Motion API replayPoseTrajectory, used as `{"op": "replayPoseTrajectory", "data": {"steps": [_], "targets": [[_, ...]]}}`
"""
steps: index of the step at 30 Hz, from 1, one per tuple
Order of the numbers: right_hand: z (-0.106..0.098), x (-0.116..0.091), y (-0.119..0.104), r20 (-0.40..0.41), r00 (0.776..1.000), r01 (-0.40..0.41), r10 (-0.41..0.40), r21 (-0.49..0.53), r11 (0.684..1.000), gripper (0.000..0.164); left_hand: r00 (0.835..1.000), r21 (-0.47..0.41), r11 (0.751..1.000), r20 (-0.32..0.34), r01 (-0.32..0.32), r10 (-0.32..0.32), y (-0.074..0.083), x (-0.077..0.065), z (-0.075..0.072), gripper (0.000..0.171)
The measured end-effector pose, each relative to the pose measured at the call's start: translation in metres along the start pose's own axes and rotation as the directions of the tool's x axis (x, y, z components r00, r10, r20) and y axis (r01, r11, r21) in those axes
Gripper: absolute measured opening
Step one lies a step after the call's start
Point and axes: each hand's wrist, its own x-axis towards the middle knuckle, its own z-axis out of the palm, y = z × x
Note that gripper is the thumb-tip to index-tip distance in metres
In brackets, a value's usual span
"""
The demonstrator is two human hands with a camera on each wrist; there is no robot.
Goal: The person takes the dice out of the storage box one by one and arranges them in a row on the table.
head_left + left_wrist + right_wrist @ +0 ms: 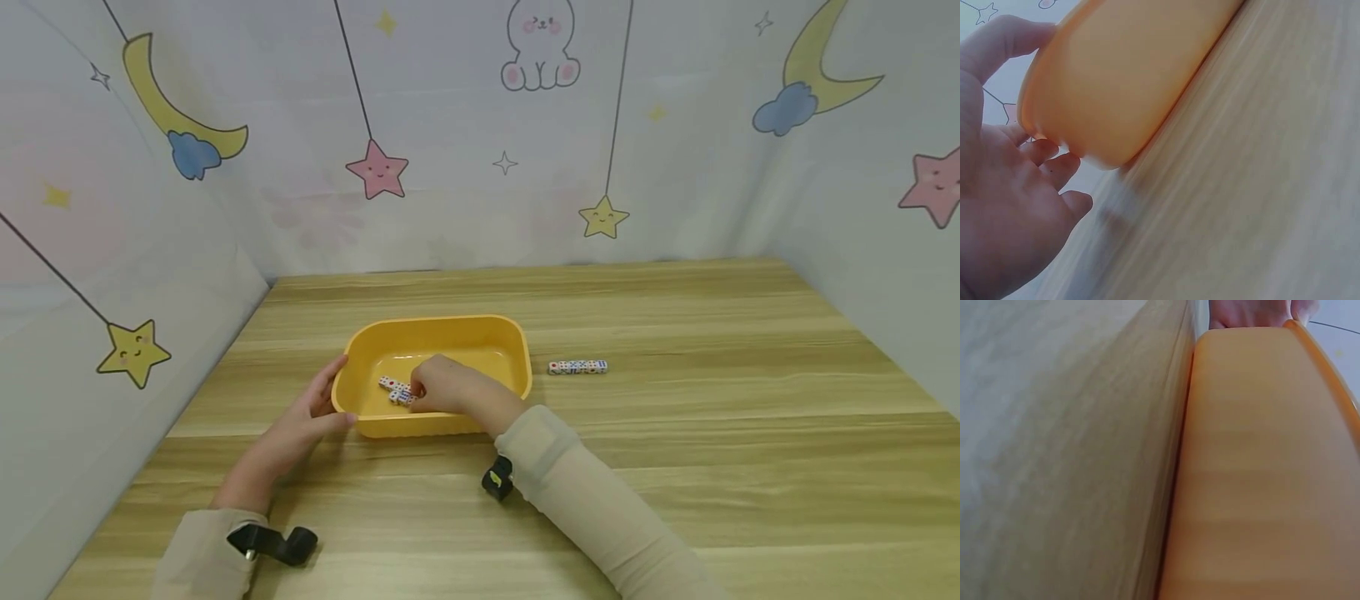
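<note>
A yellow plastic tray (pixel 431 426) sits on the wooden table, with several small white dice (pixel 393 384) lying near its left end. My left hand (pixel 303 421) grips that end from outside, the thumb at the rim and the fingers along the outer wall; the left wrist view shows this hand (pixel 1016 187) up close. Reaching over the near rim, my right hand (pixel 457 387) has its fingers bent down and pinches a die among the others. The tray wall (pixel 1260 462) fills much of the right wrist view and hides the right fingers there.
To the right of the tray, a straight row of several dice (pixel 577 367) lies on the wooden table (pixel 712 433). A pale curtain (pixel 465 217) printed with stars and moons hangs behind the table and along its sides.
</note>
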Motion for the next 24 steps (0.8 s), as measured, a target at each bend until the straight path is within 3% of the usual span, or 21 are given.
{"op": "replayPoseTrajectory", "data": {"steps": [12, 24], "targets": [[-0.009, -0.012, 0.01, -0.036, 0.999, 0.017, -0.014, 0.069, 0.998, 0.015, 1.0, 0.005, 1.0, -0.005, 0.014, -0.014, 0.001, 0.0, 0.001, 0.086], [-0.022, -0.02, 0.019, -0.052, 0.999, -0.003, 0.006, 0.06, 0.998, 0.015, 0.999, 0.014, 0.999, -0.012, 0.033, -0.033, 0.001, -0.001, -0.001, 0.086]]}}
